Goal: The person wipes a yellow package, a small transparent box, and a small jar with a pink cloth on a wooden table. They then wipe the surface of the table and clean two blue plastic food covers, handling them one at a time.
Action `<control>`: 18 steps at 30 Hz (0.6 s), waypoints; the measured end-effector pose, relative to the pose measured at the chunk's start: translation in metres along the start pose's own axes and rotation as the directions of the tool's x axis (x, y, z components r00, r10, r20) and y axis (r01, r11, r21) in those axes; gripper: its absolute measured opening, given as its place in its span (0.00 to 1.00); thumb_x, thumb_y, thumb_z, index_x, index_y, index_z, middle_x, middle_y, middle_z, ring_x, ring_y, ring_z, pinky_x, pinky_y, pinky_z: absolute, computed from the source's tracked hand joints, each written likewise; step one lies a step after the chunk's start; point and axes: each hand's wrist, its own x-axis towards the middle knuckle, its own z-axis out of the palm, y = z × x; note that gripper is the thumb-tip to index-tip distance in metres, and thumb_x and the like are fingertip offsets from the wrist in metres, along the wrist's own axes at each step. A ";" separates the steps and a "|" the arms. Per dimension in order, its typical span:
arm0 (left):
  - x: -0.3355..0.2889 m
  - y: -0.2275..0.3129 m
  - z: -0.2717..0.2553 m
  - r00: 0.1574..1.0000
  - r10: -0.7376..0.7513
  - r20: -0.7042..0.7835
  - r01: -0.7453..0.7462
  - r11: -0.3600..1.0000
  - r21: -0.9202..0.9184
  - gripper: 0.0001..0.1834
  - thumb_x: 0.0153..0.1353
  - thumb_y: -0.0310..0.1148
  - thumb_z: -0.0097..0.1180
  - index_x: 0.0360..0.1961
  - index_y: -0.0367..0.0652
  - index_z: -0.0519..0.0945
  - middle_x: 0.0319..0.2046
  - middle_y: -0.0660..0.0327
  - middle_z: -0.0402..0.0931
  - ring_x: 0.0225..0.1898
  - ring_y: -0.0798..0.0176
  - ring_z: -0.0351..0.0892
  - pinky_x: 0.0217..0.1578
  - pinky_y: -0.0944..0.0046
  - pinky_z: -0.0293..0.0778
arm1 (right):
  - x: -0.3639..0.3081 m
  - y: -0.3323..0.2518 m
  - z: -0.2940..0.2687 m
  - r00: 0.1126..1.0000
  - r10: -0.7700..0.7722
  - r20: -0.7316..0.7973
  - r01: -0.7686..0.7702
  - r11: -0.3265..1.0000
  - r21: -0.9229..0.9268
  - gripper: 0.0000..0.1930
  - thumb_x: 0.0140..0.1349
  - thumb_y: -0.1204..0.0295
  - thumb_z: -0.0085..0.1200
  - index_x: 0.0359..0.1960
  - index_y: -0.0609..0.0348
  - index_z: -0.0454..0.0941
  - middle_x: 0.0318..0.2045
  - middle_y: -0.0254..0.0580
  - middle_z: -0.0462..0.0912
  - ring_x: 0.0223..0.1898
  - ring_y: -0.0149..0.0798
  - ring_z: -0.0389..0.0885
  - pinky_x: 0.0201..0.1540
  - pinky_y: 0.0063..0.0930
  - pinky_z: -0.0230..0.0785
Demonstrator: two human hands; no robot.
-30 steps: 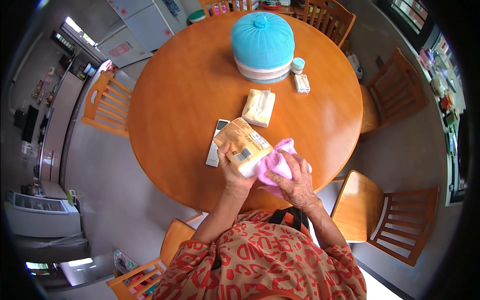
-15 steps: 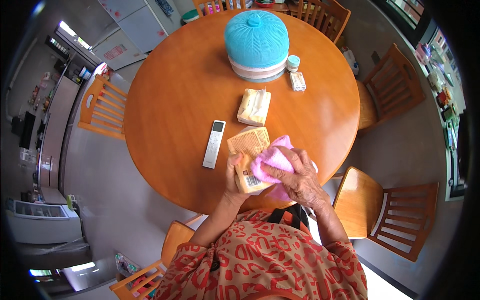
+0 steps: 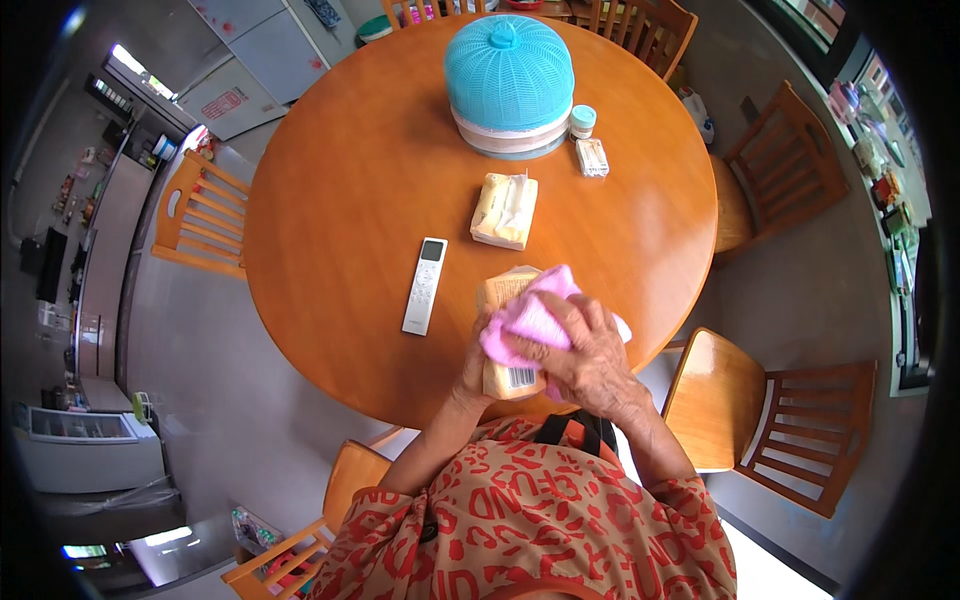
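Because the round wooden table (image 3: 350, 225) ends close behind my fingers, the biggest trouble I can picture is a fall: if my left hand (image 3: 473, 368) slackened, the yellow packet (image 3: 499, 290) could slip down by the near rim and go over it. Far beyond my fingertips stands the blue food cover (image 3: 509, 78), too well apart, I judge, to be knocked. Nearer, ahead of my left fingers, lies a pale soft pack (image 3: 503, 212); a packet squirting forward out of a loose hold might bump it.

The yellow packet sits between my two hands. My left fingers are wrapped around its left side, though I cannot make out most of their tips. The fingers of my right hand (image 3: 590, 368) are bent, pressing the bunched pink cloth (image 3: 535, 325) over its face; too hard a push there might dent the wrapping or twist it from my left fingers. Just off to the left of those, the white remote (image 3: 424, 287) could get nudged by a wide swing.

As for looks, the packet is a yellow-orange block with softened corners, fine dark print past my fingers, and, nearer me than my right fingertips, a black-and-white barcode (image 3: 521, 377). Its middle is hidden under the cloth.
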 end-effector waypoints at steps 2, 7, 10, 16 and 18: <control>-0.001 -0.005 0.008 0.993 0.024 -0.117 -0.010 0.993 0.116 0.36 0.67 0.58 0.41 0.68 0.45 0.57 0.60 0.53 0.67 0.58 0.56 0.72 0.57 0.52 0.72 | 0.005 0.011 0.004 0.996 0.041 -0.075 -0.046 0.997 -0.069 0.27 0.48 0.68 0.61 0.53 0.29 0.80 0.60 0.44 0.68 0.52 0.51 0.68 0.48 0.44 0.68; -0.009 -0.008 0.017 0.989 -0.012 -0.148 0.052 0.962 0.266 0.35 0.68 0.58 0.39 0.67 0.45 0.59 0.57 0.54 0.69 0.55 0.58 0.73 0.54 0.54 0.73 | 0.016 0.038 0.017 0.951 0.234 -0.202 -0.267 0.952 -0.151 0.26 0.47 0.64 0.65 0.53 0.35 0.80 0.56 0.49 0.70 0.48 0.50 0.70 0.42 0.41 0.71; -0.006 -0.005 0.012 0.993 -0.011 -0.116 0.038 0.972 0.231 0.36 0.68 0.60 0.38 0.68 0.46 0.57 0.61 0.55 0.67 0.58 0.56 0.71 0.57 0.53 0.71 | 0.015 0.030 0.017 0.951 0.182 -0.249 -0.197 0.980 -0.036 0.28 0.45 0.64 0.66 0.53 0.34 0.80 0.56 0.50 0.70 0.49 0.51 0.70 0.44 0.41 0.71; 0.001 -0.002 0.002 0.992 0.018 -0.121 -0.007 0.996 0.093 0.39 0.66 0.65 0.36 0.67 0.47 0.59 0.61 0.54 0.66 0.59 0.54 0.70 0.57 0.50 0.72 | -0.004 0.008 0.019 0.998 0.054 0.021 -0.056 0.989 0.139 0.34 0.41 0.73 0.64 0.55 0.31 0.79 0.59 0.46 0.69 0.49 0.52 0.70 0.47 0.43 0.70; 0.004 0.000 -0.004 0.998 0.046 -0.050 -0.042 0.996 0.074 0.41 0.65 0.67 0.36 0.67 0.45 0.59 0.60 0.52 0.67 0.59 0.53 0.71 0.58 0.50 0.71 | -0.009 0.004 0.015 0.995 0.006 0.100 -0.027 0.978 0.206 0.34 0.40 0.75 0.63 0.54 0.31 0.79 0.59 0.45 0.69 0.49 0.53 0.71 0.46 0.42 0.72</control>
